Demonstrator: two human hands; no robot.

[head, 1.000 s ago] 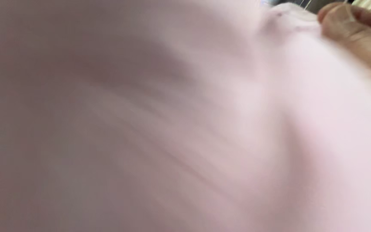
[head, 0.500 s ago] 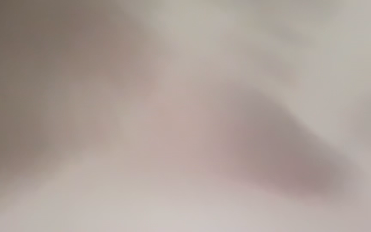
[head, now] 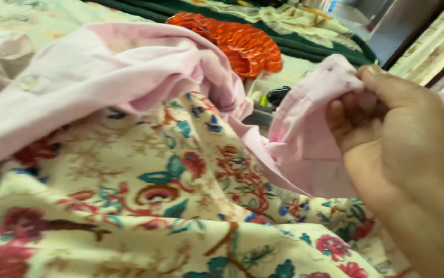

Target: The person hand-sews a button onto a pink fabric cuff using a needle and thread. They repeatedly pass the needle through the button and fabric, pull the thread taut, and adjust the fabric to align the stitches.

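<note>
Pinching a fold of pale pink cloth (head: pixel 304 139), the right hand (head: pixel 402 154) is being held at the right of the view, its thumb pressed down along the top edge of the fabric and its fingers (head: pixel 343 121) curled closed beneath, so that the cloth is being clamped tight between them with no gap showing. The gripped part is being lifted clear of the surface below, and small dark specks are being shown near the pinched corner. From there the pink cloth is being trailed leftward in a long, crumpled band across the upper half of the view, sagging in the middle and rising again toward the upper left edge. The left hand is not being shown anywhere in the picture, so its state cannot be told.

Beneath the pink cloth, a cream floral sheet (head: pixel 155 206) with red flowers and teal leaves is being spread over the whole lower part of the view. Behind the band of pink, a bunched orange fabric (head: pixel 237 41) is being seen, lying against a dark green cloth (head: pixel 304 49). A small black object (head: pixel 277 94) is being glimpsed just left of the gripped fold, too indistinct to identify.
</note>
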